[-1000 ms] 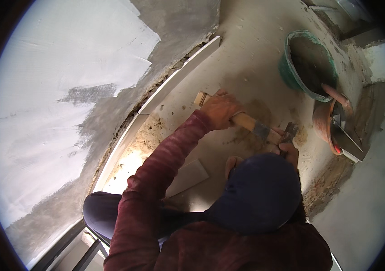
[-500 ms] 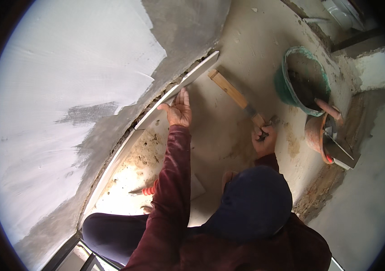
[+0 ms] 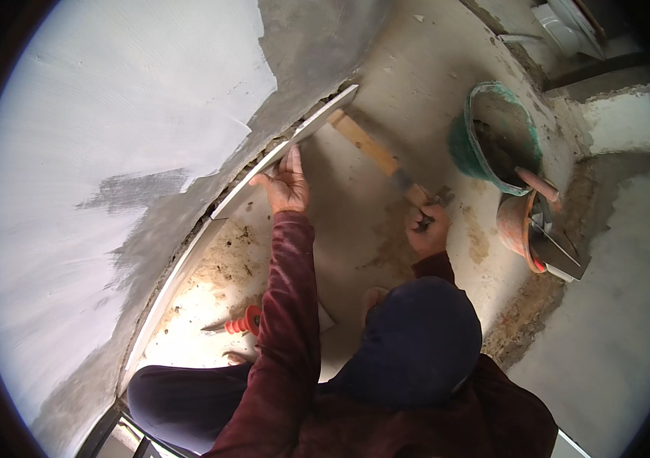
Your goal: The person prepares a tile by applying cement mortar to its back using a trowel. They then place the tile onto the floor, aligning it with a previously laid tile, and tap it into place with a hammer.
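Note:
A long pale tile strip (image 3: 267, 162) stands on edge along the foot of the wall, with a rough gap behind it. My left hand (image 3: 287, 183) lies against its face, fingers stretched out and the thumb at the top edge. In my right hand (image 3: 426, 230) is a hammer (image 3: 371, 148), gripped close to its metal head. Its wooden handle points toward the strip's far part, the butt end just short of it or touching; I cannot tell which. Beside my left forearm lies a pointed chisel (image 3: 242, 324) with a red hand guard.
On the right stands a green bucket (image 3: 462, 145) with grey mortar inside. Next to it, an orange container (image 3: 513, 225) holds tools, among them a trowel (image 3: 558, 248). Another pale strip (image 3: 165, 301) runs along the wall nearer me. Broken rubble edging (image 3: 527, 320) borders the floor at right.
The hammer's handle end has come a little closer to the tile strip. My left hand stays against the strip. The whole view has shifted slightly.

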Tool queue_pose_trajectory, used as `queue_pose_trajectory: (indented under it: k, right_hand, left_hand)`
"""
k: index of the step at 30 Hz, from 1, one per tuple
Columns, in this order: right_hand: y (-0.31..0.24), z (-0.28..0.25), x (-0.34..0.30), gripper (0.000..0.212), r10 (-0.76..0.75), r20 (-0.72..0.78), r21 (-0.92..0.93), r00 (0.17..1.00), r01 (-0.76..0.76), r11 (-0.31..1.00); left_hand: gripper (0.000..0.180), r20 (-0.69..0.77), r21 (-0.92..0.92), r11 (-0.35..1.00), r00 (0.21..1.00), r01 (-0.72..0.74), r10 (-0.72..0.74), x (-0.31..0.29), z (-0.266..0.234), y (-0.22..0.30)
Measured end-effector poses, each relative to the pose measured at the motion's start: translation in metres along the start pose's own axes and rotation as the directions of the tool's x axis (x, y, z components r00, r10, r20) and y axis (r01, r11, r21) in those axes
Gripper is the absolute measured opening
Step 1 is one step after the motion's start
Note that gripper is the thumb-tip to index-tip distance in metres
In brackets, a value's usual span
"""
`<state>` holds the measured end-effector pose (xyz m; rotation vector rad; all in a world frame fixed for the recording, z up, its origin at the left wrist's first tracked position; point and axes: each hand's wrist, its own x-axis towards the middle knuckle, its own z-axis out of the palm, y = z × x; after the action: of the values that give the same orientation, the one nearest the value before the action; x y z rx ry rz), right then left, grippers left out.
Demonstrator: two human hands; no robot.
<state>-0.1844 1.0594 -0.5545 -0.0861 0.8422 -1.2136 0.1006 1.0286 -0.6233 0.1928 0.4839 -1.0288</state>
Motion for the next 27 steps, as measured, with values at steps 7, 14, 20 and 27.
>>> queue_pose_trajectory:
  k: [7, 14, 20, 27]
  right_hand:
    - [-0.003, -0.006, -0.009, 0.045, -0.016, -0.009, -0.036, 1.0, 0.016, 0.999]
    - [0.008, -0.019, -0.004, 0.045, 0.021, -0.038, -0.035, 0.999, -0.022, 0.999]
    - [0.012, -0.016, -0.003, 0.045, 0.092, 0.1, -0.04, 0.991, -0.088, 0.995]
    - [0.016, -0.015, -0.011, 0.047, 0.08, 0.019, -0.112, 0.997, -0.078, 0.991]
  left_hand:
    - [0.108, -0.029, -0.028, 0.999, 0.999, 0.026, -0.026, 0.0, 0.001, -0.004]
    - [0.116, 0.1, 0.167, 0.984, 0.994, -0.054, 0.038, 0.003, -0.01, -0.004]
    - [0.111, -0.015, 0.197, 0.98, 0.999, -0.036, 0.039, -0.005, -0.003, -0.001]
    - [0.109, 0.02, 0.266, 0.963, 0.999, -0.042, 0.038, -0.013, 0.001, -0.002]
